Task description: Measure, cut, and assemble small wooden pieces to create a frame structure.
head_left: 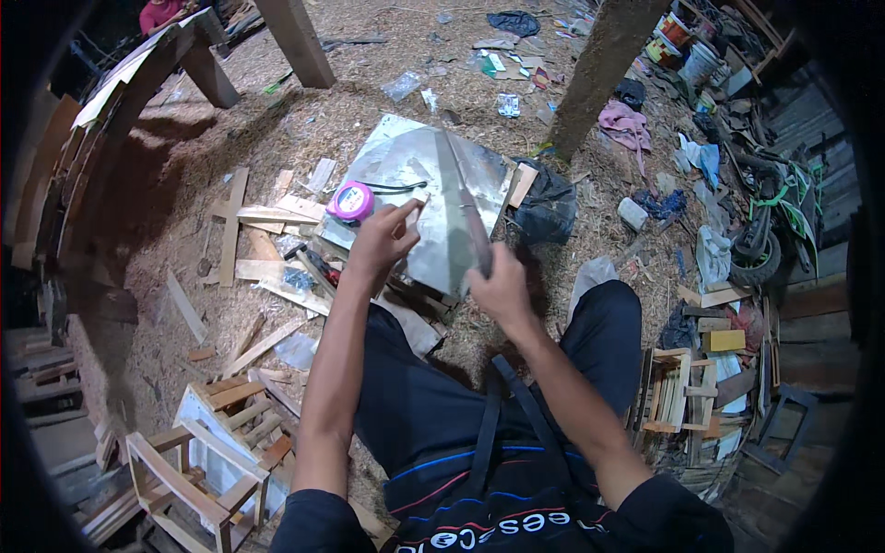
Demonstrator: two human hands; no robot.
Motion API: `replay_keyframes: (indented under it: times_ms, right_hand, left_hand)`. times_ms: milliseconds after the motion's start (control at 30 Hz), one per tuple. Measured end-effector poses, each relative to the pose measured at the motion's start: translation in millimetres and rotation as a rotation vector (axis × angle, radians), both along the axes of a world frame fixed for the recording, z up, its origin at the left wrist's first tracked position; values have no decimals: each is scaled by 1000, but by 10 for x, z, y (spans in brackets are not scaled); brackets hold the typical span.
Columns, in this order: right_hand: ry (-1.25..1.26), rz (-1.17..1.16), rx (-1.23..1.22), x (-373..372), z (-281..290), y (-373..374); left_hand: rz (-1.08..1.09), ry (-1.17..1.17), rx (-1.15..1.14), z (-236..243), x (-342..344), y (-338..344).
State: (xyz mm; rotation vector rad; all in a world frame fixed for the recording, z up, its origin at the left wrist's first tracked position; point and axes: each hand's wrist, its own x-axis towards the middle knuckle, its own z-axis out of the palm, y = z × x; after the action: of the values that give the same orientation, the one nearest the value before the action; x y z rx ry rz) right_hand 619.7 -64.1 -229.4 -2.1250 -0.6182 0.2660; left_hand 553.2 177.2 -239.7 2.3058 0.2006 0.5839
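My left hand [385, 241] is over the grey metal-topped surface [378, 152] between my knees, its fingers curled toward a pinch. Something small and pale shows at the fingertips, too small to name. In my right hand [501, 288] is a long, slim tool [461, 180], held by its end and slanting away over the surface. Motion blurs it, and its kind is unclear. A pink tape measure [350, 201] rests on the surface's left edge beside my left hand, its black strap [398, 188] stretched rightward.
Wood strips [235, 226] and a dark tool [313, 267] lie left among shavings. Small wooden frames [198, 479] stand lower left; more [671, 392] are at right. A black plastic bag [544, 203] touches the surface's right side. Posts [604, 78] rise ahead; a small motorbike [774, 221] stands far right.
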Motion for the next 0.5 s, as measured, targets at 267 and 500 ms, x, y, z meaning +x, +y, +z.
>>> replay_keyframes:
  times_ms: [267,500]
  right_hand:
    - [104,-320,400,4,-435,-611]
    - [42,-241,331,-170,-483,-637]
  left_hand:
    - [-460,212,472,-83,537,-341]
    - [-502,146,618,-194,603,-225]
